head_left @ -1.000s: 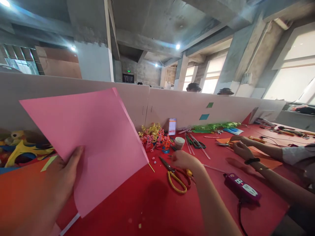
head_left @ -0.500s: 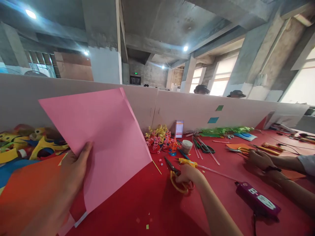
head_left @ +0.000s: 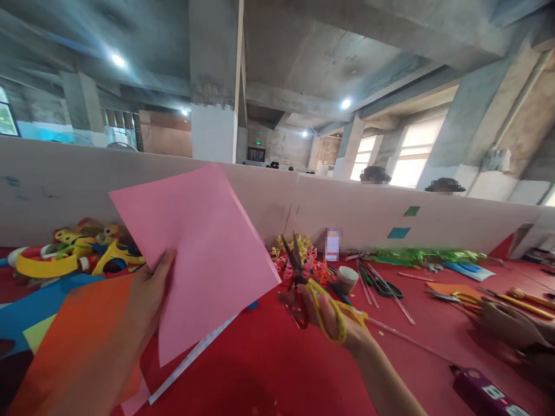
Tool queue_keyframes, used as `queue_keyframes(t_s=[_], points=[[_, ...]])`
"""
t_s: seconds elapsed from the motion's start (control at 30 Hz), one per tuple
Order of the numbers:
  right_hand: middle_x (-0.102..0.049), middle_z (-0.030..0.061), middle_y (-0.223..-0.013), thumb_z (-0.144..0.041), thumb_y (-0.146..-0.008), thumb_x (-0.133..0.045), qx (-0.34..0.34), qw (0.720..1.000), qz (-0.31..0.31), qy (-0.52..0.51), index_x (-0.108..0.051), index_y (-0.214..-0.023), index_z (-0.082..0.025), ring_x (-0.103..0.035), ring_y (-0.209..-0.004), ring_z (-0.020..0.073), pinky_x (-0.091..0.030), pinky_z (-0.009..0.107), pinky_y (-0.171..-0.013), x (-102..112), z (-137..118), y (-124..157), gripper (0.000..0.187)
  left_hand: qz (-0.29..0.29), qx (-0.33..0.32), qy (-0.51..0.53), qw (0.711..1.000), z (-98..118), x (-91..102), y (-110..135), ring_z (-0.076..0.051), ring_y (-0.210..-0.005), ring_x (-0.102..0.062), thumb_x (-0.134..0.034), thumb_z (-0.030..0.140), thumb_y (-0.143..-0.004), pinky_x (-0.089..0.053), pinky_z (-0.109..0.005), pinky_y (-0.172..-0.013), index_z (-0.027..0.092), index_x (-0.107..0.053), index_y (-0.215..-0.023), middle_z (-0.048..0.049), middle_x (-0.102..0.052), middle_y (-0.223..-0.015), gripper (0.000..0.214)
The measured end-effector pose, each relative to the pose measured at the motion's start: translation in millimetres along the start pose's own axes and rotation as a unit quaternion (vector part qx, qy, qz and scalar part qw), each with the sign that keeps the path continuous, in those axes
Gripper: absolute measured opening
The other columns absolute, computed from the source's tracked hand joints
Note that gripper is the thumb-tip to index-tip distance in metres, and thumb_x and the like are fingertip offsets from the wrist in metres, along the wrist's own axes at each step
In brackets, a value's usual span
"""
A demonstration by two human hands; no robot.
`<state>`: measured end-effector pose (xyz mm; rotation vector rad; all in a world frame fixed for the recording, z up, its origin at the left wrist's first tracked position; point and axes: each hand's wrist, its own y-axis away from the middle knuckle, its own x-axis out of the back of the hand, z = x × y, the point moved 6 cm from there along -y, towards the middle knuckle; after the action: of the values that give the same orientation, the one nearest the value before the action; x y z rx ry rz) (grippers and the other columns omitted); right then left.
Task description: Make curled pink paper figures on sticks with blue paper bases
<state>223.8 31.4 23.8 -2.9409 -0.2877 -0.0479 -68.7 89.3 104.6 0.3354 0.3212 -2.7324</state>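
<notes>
A pink sheet of paper [head_left: 208, 260] is gripped along its left side by my left hand [head_left: 151, 294], thumb on the near face and the other fingers hidden behind it. My right hand [head_left: 321, 309] holds scissors [head_left: 299, 271] with yellow handles, fingers through the loops. Their dark blades point up and stand slightly parted, just right of the paper and apart from it. Under my left forearm lie orange paper [head_left: 93, 312] and blue paper [head_left: 43, 303].
Yellow paper crafts [head_left: 82, 245] are heaped at the left. Curly paper pieces [head_left: 310, 263], a white cup [head_left: 347, 279], a yellow glue gun [head_left: 353, 315] and a purple device [head_left: 485, 390] lie rightward. A co-worker's hand [head_left: 505, 320] is at far right. A white partition [head_left: 260, 196] runs behind.
My right hand has lifted the scissors off the red table, blades now upward near the paper. The view has turned left, and my left hand still holds the pink sheet.
</notes>
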Motion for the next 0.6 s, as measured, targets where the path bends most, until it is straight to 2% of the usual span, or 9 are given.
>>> queue_keyframes(t_s=[0.13, 0.2, 0.27, 0.4, 0.5, 0.6], points=[[-0.046, -0.001, -0.064, -0.083, -0.067, -0.031, 0.03, 0.996, -0.042, -0.07, -0.043, -0.076, -0.021, -0.047, -0.048, 0.0114, -0.047, 0.029, -0.05, -40, -9, -10, 0.064, 0.05, -0.008, 0.002, 0.999, 5, 14.3, -12, -0.016, -0.043, -0.057, -0.068, 0.033, -0.059, -0.04, -0.022, -0.029, 0.022, -0.064, -0.064, 0.0019, -0.064, -0.053, 0.013], [-0.038, -0.0042, -0.06, -0.084, -0.065, -0.034, 0.03, 0.994, -0.054, -0.085, -0.041, -0.074, -0.021, -0.036, -0.043, 0.0078, -0.045, 0.028, -0.047, -50, -13, -11, 0.064, 0.066, -0.032, 0.015, 0.997, 7, 22.2, -19, -0.016, -0.051, -0.061, -0.068, 0.034, -0.06, -0.045, -0.021, -0.036, 0.021, -0.066, -0.071, 0.0014, -0.067, -0.059, 0.018], [-0.035, -0.005, -0.059, -0.082, -0.066, -0.036, 0.022, 0.997, -0.054, -0.041, -0.04, -0.071, -0.021, -0.031, -0.043, 0.007, -0.044, 0.027, -0.047, -53, -16, -9, 0.062, 0.08, -0.046, 0.024, 0.995, 7, 29.4, -25, -0.016, -0.058, -0.063, -0.068, 0.036, -0.061, -0.049, -0.021, -0.042, 0.02, -0.067, -0.077, 0.0003, -0.07, -0.068, 0.023], [-0.04, -0.0032, -0.055, -0.076, -0.077, -0.026, -0.014, 0.991, -0.054, 0.118, -0.039, -0.065, -0.02, -0.04, -0.046, 0.0092, -0.039, 0.024, -0.047, -49, -11, -3, 0.059, 0.095, -0.062, 0.047, 0.992, 5, 37.9, -34, -0.017, -0.066, -0.065, -0.067, 0.038, -0.065, -0.053, -0.024, -0.05, 0.02, -0.068, -0.088, -0.0008, -0.071, -0.082, 0.029], [-0.044, -0.0022, -0.054, -0.072, -0.081, -0.018, -0.027, 0.982, -0.078, 0.168, -0.041, -0.064, -0.018, -0.044, -0.046, 0.0096, -0.036, 0.023, -0.047, -50, -1, -1, 0.061, 0.079, -0.076, 0.069, 0.992, -1, 37.4, -40, -0.017, -0.068, -0.065, -0.068, 0.039, -0.065, -0.055, -0.027, -0.057, 0.019, -0.067, -0.09, -0.0018, -0.071, -0.087, 0.032], [-0.045, -0.0017, -0.052, -0.072, -0.082, -0.015, 0.003, 0.979, -0.077, 0.19, -0.041, -0.061, -0.018, -0.044, -0.047, 0.0095, -0.036, 0.023, -0.048, -52, 2, -3, 0.063, 0.06, -0.1, 0.064, 0.991, -7, 33.5, -42, -0.017, -0.071, -0.065, -0.069, 0.038, -0.065, -0.056, -0.029, -0.063, 0.017, -0.067, -0.092, -0.0034, -0.071, -0.088, 0.035]])
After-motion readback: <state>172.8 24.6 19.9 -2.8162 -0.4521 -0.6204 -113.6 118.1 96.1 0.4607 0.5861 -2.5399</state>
